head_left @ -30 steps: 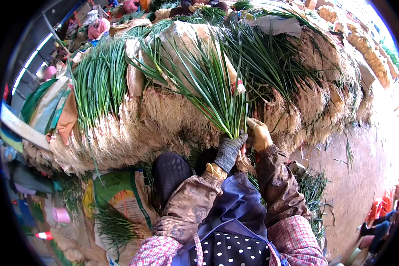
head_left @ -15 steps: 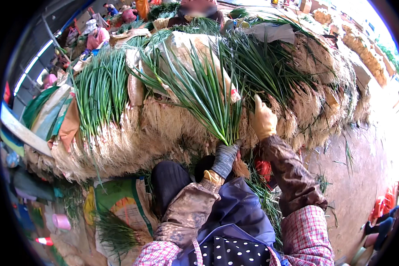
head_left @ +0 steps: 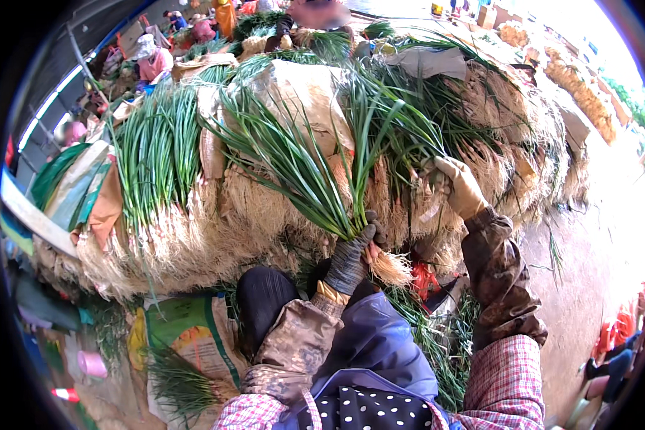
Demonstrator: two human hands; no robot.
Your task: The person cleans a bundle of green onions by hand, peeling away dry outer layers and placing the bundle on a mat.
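Note:
My left hand (head_left: 354,252), in a dark grey glove, grips a bunch of spring onions (head_left: 294,172) low on the stems. The bunch's long green leaves fan up and away over the heap, and its pale roots hang out at the right of the fist. My right hand (head_left: 460,188), in a pale yellow glove, is at the heap's near edge to the right. Its fingers are closed on a few spring onions (head_left: 408,118), with leaves running up and left from them. The fingertips are partly hidden among roots.
A long heap of spring onions (head_left: 158,136) crosses in front of me, roots toward me. A light sack (head_left: 312,97) lies on it. Below left, a small bunch (head_left: 183,383) rests on a printed sack (head_left: 172,326). A red plastic bag (head_left: 424,281) lies near my knees. Other people sit beyond the heap.
My right hand has moved right, from pointing fingers to a closed grip at the heap. The left-hand bunch has tilted left, its leaves spread wider and its roots now showing.

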